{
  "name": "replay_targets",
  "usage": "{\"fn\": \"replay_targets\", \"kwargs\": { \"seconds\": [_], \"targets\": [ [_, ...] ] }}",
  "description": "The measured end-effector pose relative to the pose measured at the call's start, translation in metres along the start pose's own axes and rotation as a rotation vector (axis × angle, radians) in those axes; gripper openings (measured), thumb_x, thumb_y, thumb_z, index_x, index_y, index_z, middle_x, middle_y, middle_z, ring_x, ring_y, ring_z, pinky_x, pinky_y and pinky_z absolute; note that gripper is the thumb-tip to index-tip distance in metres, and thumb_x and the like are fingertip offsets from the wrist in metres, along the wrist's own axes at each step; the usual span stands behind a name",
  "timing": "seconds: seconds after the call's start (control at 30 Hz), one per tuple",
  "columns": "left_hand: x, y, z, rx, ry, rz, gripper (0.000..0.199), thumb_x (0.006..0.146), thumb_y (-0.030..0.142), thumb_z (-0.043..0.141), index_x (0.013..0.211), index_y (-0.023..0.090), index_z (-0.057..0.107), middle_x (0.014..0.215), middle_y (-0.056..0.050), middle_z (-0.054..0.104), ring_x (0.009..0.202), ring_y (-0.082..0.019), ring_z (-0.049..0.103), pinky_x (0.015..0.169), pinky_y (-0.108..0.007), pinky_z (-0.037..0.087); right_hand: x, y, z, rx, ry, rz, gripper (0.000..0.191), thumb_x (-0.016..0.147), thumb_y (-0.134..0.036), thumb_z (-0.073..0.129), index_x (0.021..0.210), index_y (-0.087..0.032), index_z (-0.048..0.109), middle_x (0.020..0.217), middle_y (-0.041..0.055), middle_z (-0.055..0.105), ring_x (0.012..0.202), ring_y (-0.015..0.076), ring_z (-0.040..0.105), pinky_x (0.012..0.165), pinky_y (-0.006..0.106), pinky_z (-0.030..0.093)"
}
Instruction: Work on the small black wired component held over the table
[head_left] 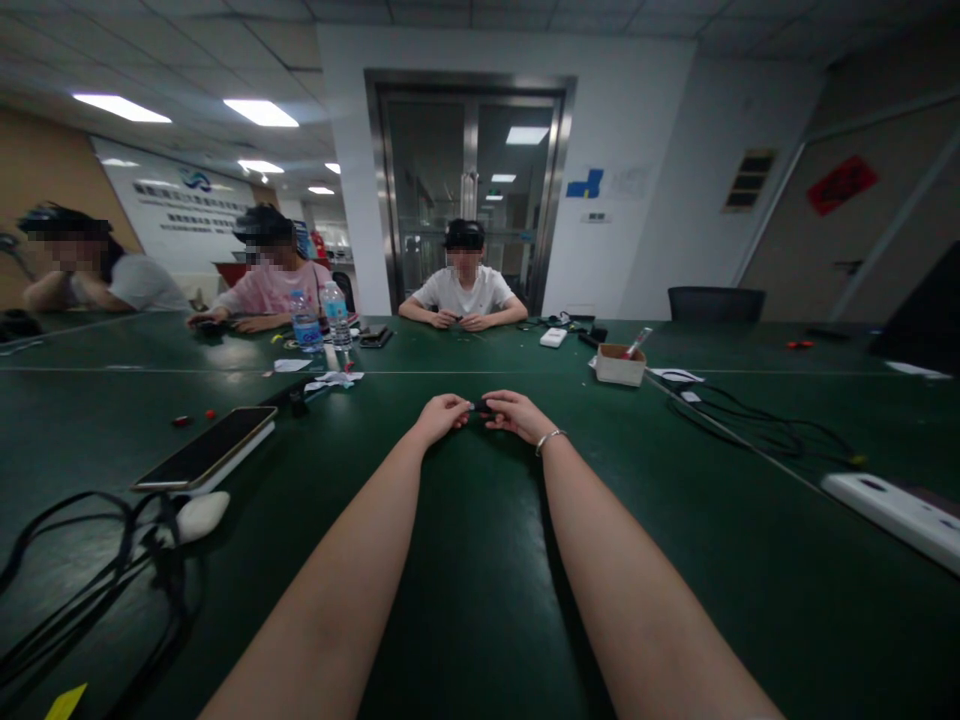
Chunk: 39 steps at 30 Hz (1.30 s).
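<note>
Both my arms reach out over the dark green table [480,560]. Between my fingertips is a small dark object [484,406] with a pale end on its left side; its exact kind is too small to tell. My right hand [514,415], with a bracelet at the wrist, pinches the dark part. Closed at the pale end, my left hand [442,417] has its thumb and index finger pressed together. The two hands almost touch, just above the tabletop.
At the left are a phone [210,448], cables and a white mouse [202,515]. Two bottles [306,322] stand farther back. To the right are a small box [619,366], cables and a power strip [892,515]. Three people sit across the table.
</note>
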<state>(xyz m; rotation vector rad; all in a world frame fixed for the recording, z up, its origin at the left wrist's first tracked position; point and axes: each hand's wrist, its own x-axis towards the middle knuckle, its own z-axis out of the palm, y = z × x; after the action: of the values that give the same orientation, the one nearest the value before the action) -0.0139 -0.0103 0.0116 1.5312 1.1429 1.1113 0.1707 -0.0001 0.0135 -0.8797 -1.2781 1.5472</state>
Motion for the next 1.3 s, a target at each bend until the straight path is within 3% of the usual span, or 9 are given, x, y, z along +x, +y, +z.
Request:
{"fn": "replay_targets", "kwargs": {
  "seconds": [0.6,0.83,1.3],
  "targets": [
    [0.0004,0.0005,-0.001,-0.083,0.03,0.051,0.032,0.058,0.022,0.077,0.085,0.013,0.062,0.086,-0.006,0.065,0.071,-0.013,0.058,0.056,-0.022,0.045,-0.0008,-0.0018,0.0017,0.006,0.023,0.016,0.007,0.083,-0.009,0.06,0.089,-0.012,0.059,0.057,0.0009,0.061,0.055,0.0096,0.061,0.061,0.028,0.06],
    [0.0038,-0.0022,-0.0005,-0.083,0.017,-0.006,0.033,0.065,0.035,0.074,0.085,0.012,0.062,0.078,-0.007,0.065,0.069,-0.014,0.06,0.06,-0.025,0.045,-0.0002,-0.0006,0.0004,0.011,0.006,0.003,0.005,0.083,-0.009,0.06,0.088,-0.012,0.058,0.056,-0.0004,0.059,0.056,0.0098,0.062,0.063,0.029,0.06],
    [0.0027,-0.002,-0.0013,-0.103,0.024,0.035,0.032,0.059,0.027,0.078,0.083,0.013,0.064,0.078,-0.005,0.063,0.071,-0.014,0.057,0.058,-0.025,0.045,-0.0002,-0.0007,0.001,0.001,0.006,0.003,0.003,0.084,-0.013,0.059,0.085,-0.012,0.057,0.05,-0.0027,0.055,0.049,0.0081,0.058,0.061,0.028,0.059]
  ]
}}
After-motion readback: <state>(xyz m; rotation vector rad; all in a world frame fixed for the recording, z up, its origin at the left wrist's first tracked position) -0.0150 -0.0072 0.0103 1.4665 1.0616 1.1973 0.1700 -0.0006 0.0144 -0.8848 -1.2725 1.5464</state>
